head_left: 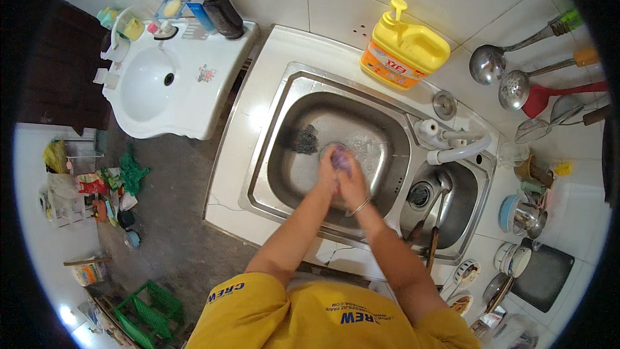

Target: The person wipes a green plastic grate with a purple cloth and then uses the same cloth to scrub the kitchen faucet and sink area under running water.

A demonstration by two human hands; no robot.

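Over the large basin of the steel sink point(257, 184), both my hands are together around a small purple thing point(342, 159). Its kind is hard to make out, as my fingers cover part of it. My left hand point(327, 167) presses against it from the left, fingers curled. My right hand point(353, 184) closes on it from the right, with a bangle at that wrist. Beside my left hand, a dark steel-wool scrubber point(305, 140) lies on the wet basin floor. Some water and foam show around my hands.
A white faucet point(458, 145) stands right of the basin. Long-handled utensils point(436, 220) rest in the small basin. A yellow detergent jug point(405, 52) is on the back ledge. Ladles point(487, 64) hang on the right wall; a white washbasin point(145, 87) is at left.
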